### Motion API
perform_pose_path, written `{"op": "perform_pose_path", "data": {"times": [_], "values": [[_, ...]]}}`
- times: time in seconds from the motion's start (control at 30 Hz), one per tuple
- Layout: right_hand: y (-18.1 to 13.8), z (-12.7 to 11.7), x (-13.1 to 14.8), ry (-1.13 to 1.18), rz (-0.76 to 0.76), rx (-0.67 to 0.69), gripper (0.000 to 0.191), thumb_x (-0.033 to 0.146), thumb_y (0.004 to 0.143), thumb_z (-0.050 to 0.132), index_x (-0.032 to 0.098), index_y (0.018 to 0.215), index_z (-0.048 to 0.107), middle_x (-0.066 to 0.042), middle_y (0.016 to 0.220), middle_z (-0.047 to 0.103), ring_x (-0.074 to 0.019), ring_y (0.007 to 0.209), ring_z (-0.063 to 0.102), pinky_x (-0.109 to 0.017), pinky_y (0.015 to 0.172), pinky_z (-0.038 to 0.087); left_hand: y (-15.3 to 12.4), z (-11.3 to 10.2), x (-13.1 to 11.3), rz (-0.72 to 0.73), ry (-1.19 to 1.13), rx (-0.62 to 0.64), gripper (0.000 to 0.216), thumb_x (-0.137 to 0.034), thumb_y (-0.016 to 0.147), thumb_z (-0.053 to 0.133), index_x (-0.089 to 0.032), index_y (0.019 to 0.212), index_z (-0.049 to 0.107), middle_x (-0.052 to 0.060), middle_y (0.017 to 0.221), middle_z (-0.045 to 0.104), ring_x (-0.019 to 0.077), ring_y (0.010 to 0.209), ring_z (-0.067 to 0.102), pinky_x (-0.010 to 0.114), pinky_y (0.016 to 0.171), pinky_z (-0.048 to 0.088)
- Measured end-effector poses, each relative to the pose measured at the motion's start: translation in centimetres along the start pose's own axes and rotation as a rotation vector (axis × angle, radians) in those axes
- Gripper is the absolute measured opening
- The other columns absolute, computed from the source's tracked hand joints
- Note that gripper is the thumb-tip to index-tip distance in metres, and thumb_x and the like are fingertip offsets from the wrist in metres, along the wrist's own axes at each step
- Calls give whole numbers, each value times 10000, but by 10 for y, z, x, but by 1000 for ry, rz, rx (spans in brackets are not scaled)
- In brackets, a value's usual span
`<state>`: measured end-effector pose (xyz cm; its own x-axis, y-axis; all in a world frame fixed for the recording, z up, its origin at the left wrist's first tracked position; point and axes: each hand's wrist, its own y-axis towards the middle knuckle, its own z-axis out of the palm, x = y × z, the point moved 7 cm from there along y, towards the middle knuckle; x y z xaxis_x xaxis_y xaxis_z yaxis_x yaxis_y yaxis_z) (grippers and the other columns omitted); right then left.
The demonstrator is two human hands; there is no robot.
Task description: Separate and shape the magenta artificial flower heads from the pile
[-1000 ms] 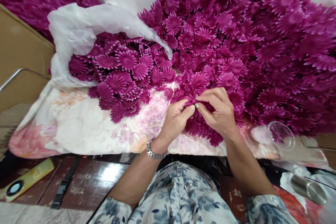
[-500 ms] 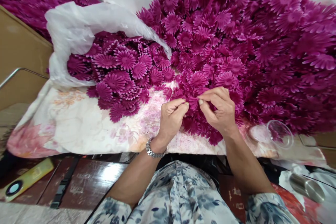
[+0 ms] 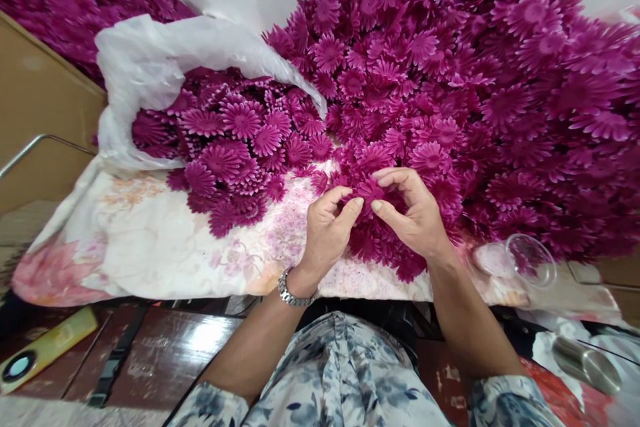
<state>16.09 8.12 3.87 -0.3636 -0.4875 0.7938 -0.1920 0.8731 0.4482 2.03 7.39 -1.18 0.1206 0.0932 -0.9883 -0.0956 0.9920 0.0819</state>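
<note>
My left hand (image 3: 327,230), with a metal watch (image 3: 291,293) on the wrist, and my right hand (image 3: 413,213) meet at the near edge of a huge heap of magenta fabric flowers (image 3: 480,80). Both pinch one magenta flower (image 3: 369,189) between thumbs and fingers, just above the heap's edge. A white plastic bag (image 3: 150,60) lies open to the left, and more of the same flowers (image 3: 235,140) spill from it onto a floral cloth (image 3: 150,247).
A clear plastic cup (image 3: 530,260) lies on its side right of my right wrist. A metal cylinder (image 3: 585,363) rests at lower right. A yellow device (image 3: 45,350) sits on the dark wooden surface at lower left. A brown board and metal bar (image 3: 35,147) stand at the left.
The hands stay at the same spot on the heap's edge. The fingers have shifted a little on the flower, the thumbs coming closer together again.
</note>
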Motion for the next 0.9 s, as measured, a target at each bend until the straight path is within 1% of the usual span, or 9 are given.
{"op": "perform_pose_path", "data": {"times": [0.07, 0.13, 0.23, 0.3, 0.37, 0.47, 0.63, 0.83, 0.9], "values": [[-2, 0, -8, 74, 91, -4, 186, 247, 787, 631, 212, 945, 539, -4, 904, 592, -124, 838, 580, -284, 778, 490, -2, 1, -8, 51, 105, -3, 100, -278, 793, 600, -184, 812, 627, -30, 652, 569, 97, 570, 469, 226, 570, 397], [-3, -2, -12, 126, 124, -38, 208, 240, 783, 644, 213, 968, 554, 9, 878, 588, -111, 810, 573, -273, 777, 489, -4, 3, -18, 119, 222, 0, 73, -231, 800, 572, -182, 795, 625, -21, 679, 597, 104, 604, 500, 225, 600, 412], [-3, -3, -11, 162, 113, -48, 269, 192, 773, 645, 220, 1031, 573, 2, 936, 606, -114, 863, 577, -282, 823, 483, -7, 6, -29, 232, 370, -4, 81, -175, 802, 543, -180, 749, 605, -19, 671, 587, 103, 616, 512, 222, 614, 415], [-2, -3, -8, 133, 99, -35, 243, 170, 772, 636, 217, 1006, 597, 1, 928, 615, -117, 868, 580, -289, 831, 479, -9, 8, -33, 303, 437, 5, 103, -164, 805, 529, -179, 721, 587, -16, 661, 570, 106, 614, 512, 227, 619, 413], [-1, -3, -5, 97, 82, -23, 203, 165, 767, 635, 210, 964, 615, 2, 896, 610, -121, 849, 579, -297, 825, 480, -10, 10, -33, 342, 487, 15, 112, -163, 807, 521, -180, 710, 575, -11, 660, 567, 112, 619, 517, 236, 628, 413], [-1, -1, -4, 115, 81, 11, 188, 176, 763, 636, 204, 947, 619, 4, 872, 597, -121, 823, 578, -295, 799, 489, -8, 11, -30, 331, 529, 9, 100, -160, 803, 518, -181, 723, 575, -7, 669, 581, 118, 627, 531, 240, 628, 411], [-3, 6, -9, 165, 144, 100, 210, 169, 771, 632, 204, 977, 615, 3, 916, 638, -109, 826, 594, -278, 795, 496, -7, 9, -29, 302, 518, -12, 85, -158, 801, 512, -182, 753, 578, -11, 675, 582, 118, 636, 537, 236, 622, 407], [-4, 8, -9, 193, 140, 126, 240, 206, 766, 666, 213, 1002, 621, 6, 934, 656, -104, 828, 602, -264, 784, 501, -6, 7, -28, 283, 522, -25, 99, -143, 790, 501, -191, 746, 576, -19, 665, 576, 122, 657, 548, 232, 621, 406], [-4, 7, -11, 208, 157, 106, 230, 228, 769, 668, 213, 995, 628, 2, 925, 662, -108, 818, 607, -268, 773, 508, -6, 8, -28, 289, 512, -21, 98, -150, 793, 507, -193, 746, 582, -18, 675, 585, 121, 655, 547, 233, 624, 408]]}}
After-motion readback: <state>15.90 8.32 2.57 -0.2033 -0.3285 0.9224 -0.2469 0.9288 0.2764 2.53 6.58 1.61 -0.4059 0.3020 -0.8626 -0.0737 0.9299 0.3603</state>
